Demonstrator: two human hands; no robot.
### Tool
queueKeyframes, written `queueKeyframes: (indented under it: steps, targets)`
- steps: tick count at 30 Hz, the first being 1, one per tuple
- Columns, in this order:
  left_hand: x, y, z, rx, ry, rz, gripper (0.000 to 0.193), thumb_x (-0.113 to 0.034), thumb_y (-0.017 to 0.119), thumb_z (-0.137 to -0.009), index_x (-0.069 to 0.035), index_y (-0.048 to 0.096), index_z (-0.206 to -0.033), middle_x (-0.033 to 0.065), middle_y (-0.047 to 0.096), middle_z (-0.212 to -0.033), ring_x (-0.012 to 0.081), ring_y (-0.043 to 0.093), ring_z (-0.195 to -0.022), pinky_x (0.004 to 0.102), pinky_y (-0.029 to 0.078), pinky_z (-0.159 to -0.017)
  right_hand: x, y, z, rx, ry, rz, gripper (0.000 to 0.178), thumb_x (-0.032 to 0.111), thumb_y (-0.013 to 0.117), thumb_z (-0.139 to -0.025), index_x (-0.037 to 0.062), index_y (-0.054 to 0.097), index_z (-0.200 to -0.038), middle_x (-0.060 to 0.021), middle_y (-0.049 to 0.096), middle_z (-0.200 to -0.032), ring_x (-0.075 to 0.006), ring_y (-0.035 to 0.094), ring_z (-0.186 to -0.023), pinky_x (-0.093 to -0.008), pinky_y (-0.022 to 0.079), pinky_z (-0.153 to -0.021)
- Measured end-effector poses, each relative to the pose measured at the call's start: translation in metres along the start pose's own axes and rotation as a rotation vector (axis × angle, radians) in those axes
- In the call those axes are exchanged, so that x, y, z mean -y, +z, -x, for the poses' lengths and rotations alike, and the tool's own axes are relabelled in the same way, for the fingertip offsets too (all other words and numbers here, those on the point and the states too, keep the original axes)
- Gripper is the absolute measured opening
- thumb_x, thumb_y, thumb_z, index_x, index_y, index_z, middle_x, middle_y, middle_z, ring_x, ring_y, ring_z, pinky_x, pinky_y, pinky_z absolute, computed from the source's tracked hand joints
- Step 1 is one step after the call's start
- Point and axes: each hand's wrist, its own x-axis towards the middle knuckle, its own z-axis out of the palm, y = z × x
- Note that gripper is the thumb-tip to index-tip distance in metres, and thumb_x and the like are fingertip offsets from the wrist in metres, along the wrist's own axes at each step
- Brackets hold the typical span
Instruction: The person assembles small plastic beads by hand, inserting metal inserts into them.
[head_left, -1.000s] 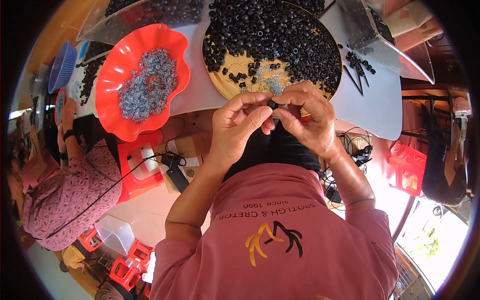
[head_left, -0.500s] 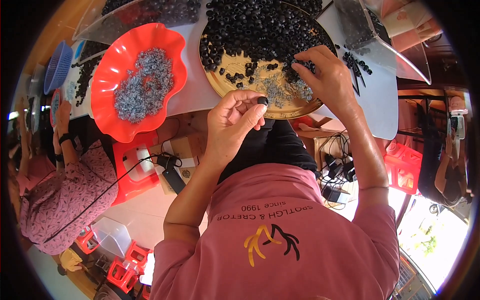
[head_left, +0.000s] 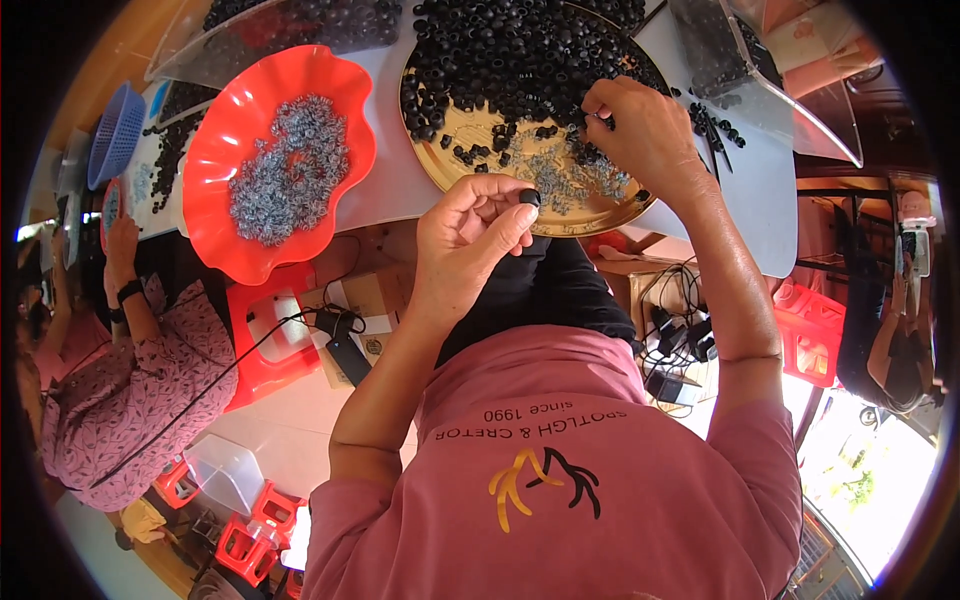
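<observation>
My left hand (head_left: pixel 468 235) pinches a small black cylindrical plastic part (head_left: pixel 530 198) between thumb and forefinger, just over the near rim of a round golden tray (head_left: pixel 440 170). My right hand (head_left: pixel 645 130) is above the tray's right side, with thumb and fingers curled together. Something dark shows at those fingertips, too small and covered to name. A heap of black plastic parts (head_left: pixel 520 70) covers the far half of the tray. Nearer me lies a small pile of thin clear-grey pieces (head_left: pixel 550 180), with a few black parts scattered beside it.
A red scalloped bowl (head_left: pixel 215 150) of clear-grey pieces stands left of the tray. Clear plastic bins (head_left: pixel 310 35) of black parts stand at the back. Thin black rods (head_left: pixel 712 135) lie at right. A co-worker (head_left: pixel 150 390) sits at left, near a blue basket (head_left: pixel 117 135).
My right hand has moved slightly up and away from the clear-grey pile, and its fingers have curled in toward the thumb. My left hand stays nearly still with the black part.
</observation>
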Motion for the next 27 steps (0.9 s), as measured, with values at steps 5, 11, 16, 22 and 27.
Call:
queueKeyframes:
  steps: [5, 11, 16, 22, 27]
  targets:
    - [0.001, -0.002, -0.002, -0.012, -0.006, 0.018, 0.025, -0.005, 0.066, -0.093, 0.002, 0.06, -0.116, 0.0107, 0.066, -0.098, 0.0137, 0.061, -0.075, 0.0273, 0.048, -0.065, -0.013, 0.007, 0.004, -0.049, 0.003, -0.109, 0.02, 0.021, 0.065, -0.083, 0.0127, 0.071, -0.1, -0.0089, 0.069, -0.097, -0.0302, 0.069, -0.087, -0.0424, 0.055, -0.078]
    - [-0.001, -0.001, -0.006, 0.014, 0.021, 0.06, 0.022, -0.004, 0.066, -0.095, 0.003, 0.061, -0.115, 0.0056, 0.064, -0.091, 0.0095, 0.061, -0.075, 0.0229, 0.049, -0.064, -0.014, -0.001, 0.019, 0.038, 0.084, -0.724, 0.023, 0.013, 0.069, -0.086, 0.008, 0.07, -0.108, -0.0061, 0.071, -0.101, -0.0155, 0.067, -0.085, -0.0306, 0.054, -0.078]
    - [-0.006, 0.006, -0.014, 0.022, 0.026, 0.042, 0.021, -0.006, 0.064, -0.094, 0.002, 0.063, -0.114, 0.0109, 0.067, -0.099, 0.0133, 0.06, -0.075, 0.0267, 0.047, -0.066, 0.01, -0.02, 0.036, 0.205, 0.062, -1.276, 0.027, 0.012, 0.07, -0.09, -0.0007, 0.065, -0.113, -0.0057, 0.069, -0.102, -0.0093, 0.064, -0.093, -0.0248, 0.051, -0.083]
    - [-0.009, 0.008, -0.014, 0.042, 0.041, 0.005, 0.021, -0.005, 0.064, -0.094, 0.003, 0.063, -0.114, 0.0101, 0.066, -0.098, 0.0129, 0.061, -0.075, 0.0261, 0.048, -0.065, 0.028, -0.039, 0.046, 0.394, 0.102, -1.416, 0.031, 0.01, 0.071, -0.089, -0.002, 0.062, -0.116, -0.0089, 0.069, -0.104, -0.0127, 0.065, -0.096, -0.0262, 0.051, -0.086]
    - [-0.008, 0.006, -0.013, 0.079, 0.049, 0.004, 0.021, -0.002, 0.066, -0.094, 0.005, 0.062, -0.114, 0.0074, 0.067, -0.093, 0.0097, 0.062, -0.075, 0.0226, 0.049, -0.064, 0.028, -0.041, 0.048, 0.427, 0.125, -1.434, 0.031, 0.01, 0.072, -0.088, -0.0028, 0.062, -0.115, -0.0096, 0.069, -0.103, -0.0135, 0.066, -0.097, -0.0269, 0.052, -0.087]
